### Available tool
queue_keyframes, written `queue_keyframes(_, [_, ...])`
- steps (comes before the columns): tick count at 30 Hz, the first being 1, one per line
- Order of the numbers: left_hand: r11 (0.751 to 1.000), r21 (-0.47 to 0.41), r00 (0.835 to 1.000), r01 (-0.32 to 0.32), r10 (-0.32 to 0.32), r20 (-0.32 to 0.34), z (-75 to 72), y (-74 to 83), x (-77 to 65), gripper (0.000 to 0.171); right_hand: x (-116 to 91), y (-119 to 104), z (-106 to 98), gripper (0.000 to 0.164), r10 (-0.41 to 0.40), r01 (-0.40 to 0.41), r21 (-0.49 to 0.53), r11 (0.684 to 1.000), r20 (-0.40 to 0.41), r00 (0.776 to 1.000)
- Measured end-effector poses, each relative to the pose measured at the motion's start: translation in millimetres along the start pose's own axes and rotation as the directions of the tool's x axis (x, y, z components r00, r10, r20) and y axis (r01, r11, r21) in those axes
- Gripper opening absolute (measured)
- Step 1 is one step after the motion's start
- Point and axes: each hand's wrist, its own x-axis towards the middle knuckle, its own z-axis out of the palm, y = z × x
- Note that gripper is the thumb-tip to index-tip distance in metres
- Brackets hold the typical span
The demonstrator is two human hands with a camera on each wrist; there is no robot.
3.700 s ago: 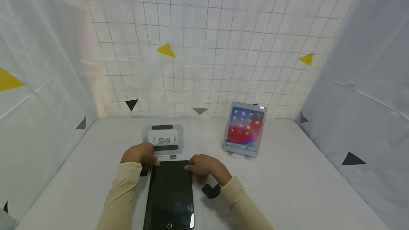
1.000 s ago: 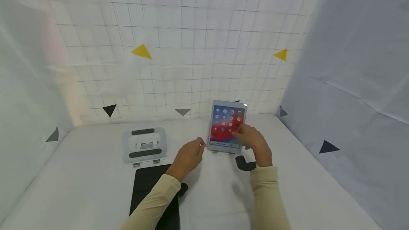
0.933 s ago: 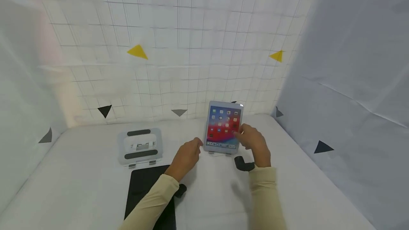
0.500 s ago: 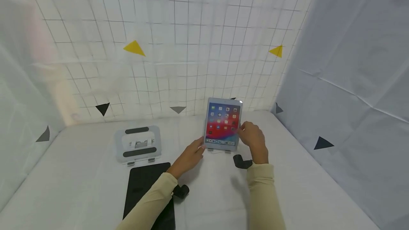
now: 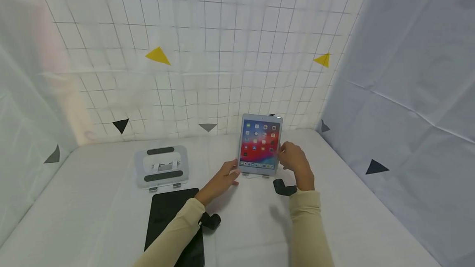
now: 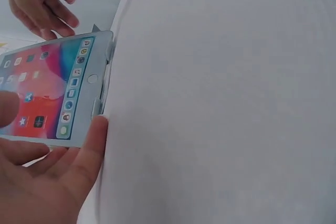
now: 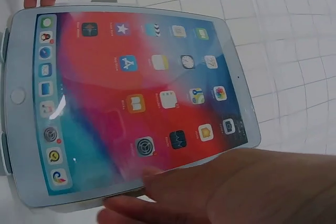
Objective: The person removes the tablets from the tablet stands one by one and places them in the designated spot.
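Note:
A white tablet [image 5: 258,145] with a lit home screen leans upright on a stand, whose small front clips [image 5: 265,176] show under its lower edge. My left hand [image 5: 221,181] is at its lower left corner. The left wrist view shows the fingertips [image 6: 98,124] along that edge and the thumb over the screen. At the opposite long edge is my right hand [image 5: 295,162]. In the right wrist view its thumb tip [image 7: 152,176] overlaps the screen's border, with the other fingers lower beside the edge. Most of the stand is hidden behind the tablet.
A grey tablet stand [image 5: 162,167] with two dark pads lies folded to the left. In front of it a black tablet [image 5: 167,209] lies flat, partly under my left sleeve. A gridded white sheet [image 5: 208,73] hangs behind the white-covered table [image 5: 245,234].
Both hands have left the black tablet and moved right to the white tablet. The left hand has reached its lower left edge; the right has drawn back from over the screen to its right edge.

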Motion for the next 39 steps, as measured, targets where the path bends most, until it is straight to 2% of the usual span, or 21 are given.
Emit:
queue_keyframes(5, [1.000,0.014,0.999,0.025,-0.025,0.029,-1.5,0.0,0.0,0.059,0.4,-0.5,-0.5,0.026,0.016,-0.017,0.044,0.999,0.037,0.999])
queue_keyframes(11, [0.999,-0.005,0.999,0.039,-0.038,0.019,-1.7,0.7,-0.3,0.059,0.6,-0.4,-1.4,0.025,0.000,-0.003,0.070,0.998,0.036,0.999])
queue_keyframes(17, [0.999,-0.032,1.000,-0.006,0.006,0.003,-2.3,-1.1,1.3,0.057,-1.1,-1.1,-4.1,0.025,-0.046,0.043,0.087,0.995,0.034,0.998])
queue_keyframes(21, [0.999,-0.048,0.998,-0.010,0.007,-0.061,-2.6,-1.4,2.0,0.053,-1.9,-2.3,-9.1,0.028,-0.099,0.096,0.092,0.991,0.029,0.995])
queue_keyframes(25, [0.998,-0.065,0.990,0.028,-0.036,-0.134,-3.1,-0.2,0.4,0.051,-2.7,-3.3,-13.6,0.027,-0.149,0.146,0.097,0.985,0.029,0.988])
queue_keyframes(33, [0.995,-0.085,0.986,0.049,-0.061,-0.153,-7.2,2.9,-0.6,0.049,-4.5,-3.2,-17.6,0.026,-0.208,0.196,0.166,0.966,0.053,0.977])
queue_keyframes(39, [0.999,-0.045,0.979,0.020,-0.029,-0.200,-16.5,5.8,-2.1,0.046,-9.2,-2.4,-19.8,0.028,-0.249,0.219,0.235,0.947,0.102,0.963])
